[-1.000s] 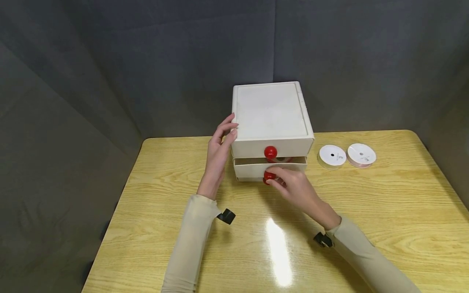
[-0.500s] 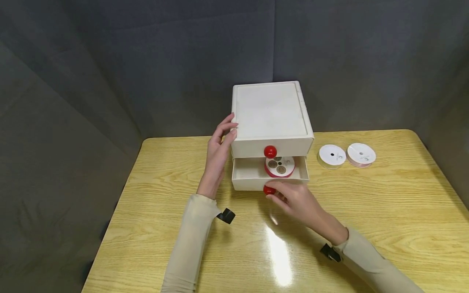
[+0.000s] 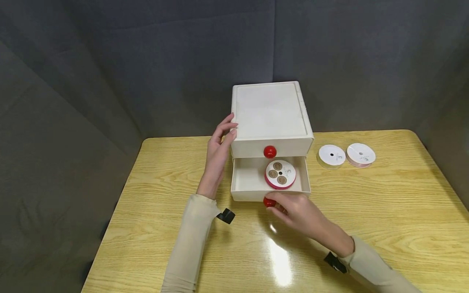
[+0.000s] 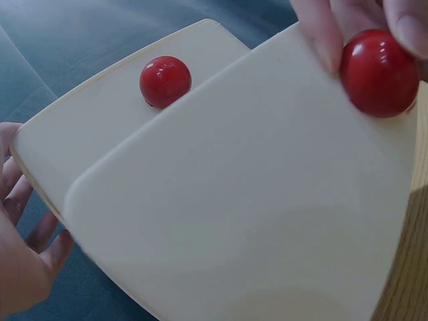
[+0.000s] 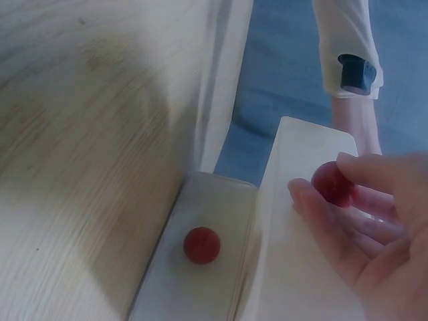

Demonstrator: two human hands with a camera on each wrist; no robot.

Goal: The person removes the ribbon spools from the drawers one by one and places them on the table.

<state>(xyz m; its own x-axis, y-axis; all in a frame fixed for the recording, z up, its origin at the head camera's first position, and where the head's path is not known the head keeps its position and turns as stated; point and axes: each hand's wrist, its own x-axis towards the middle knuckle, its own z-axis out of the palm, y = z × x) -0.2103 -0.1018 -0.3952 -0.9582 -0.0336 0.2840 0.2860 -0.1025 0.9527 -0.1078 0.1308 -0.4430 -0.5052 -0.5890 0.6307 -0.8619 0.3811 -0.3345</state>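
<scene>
A white two-drawer cabinet (image 3: 269, 110) stands at the back of the table. Its lower drawer (image 3: 249, 196) is pulled out, while the upper one, with its own red knob (image 3: 270, 151), is closed. My right hand (image 3: 298, 211) pinches the round red knob (image 3: 269, 202) of the lower drawer between thumb and fingers. Inside that drawer lies a ribbon spool (image 3: 280, 174) with a white label face, brown round stickers and a dark pink edge. My left hand (image 3: 218, 150) rests against the cabinet's left side near the front top corner, fingers extended; the left wrist view shows them along that side.
Two more white-faced ribbon spools (image 3: 331, 156), (image 3: 360, 154) lie flat side by side on the wooden table (image 3: 384, 211), right of the cabinet. A dark grey curtain (image 3: 165, 73) hangs close behind the cabinet.
The right hand has drawn the lower drawer out toward me by its knob, bringing the ribbon spool inside into full view. The left hand and cabinet body have stayed in place.
</scene>
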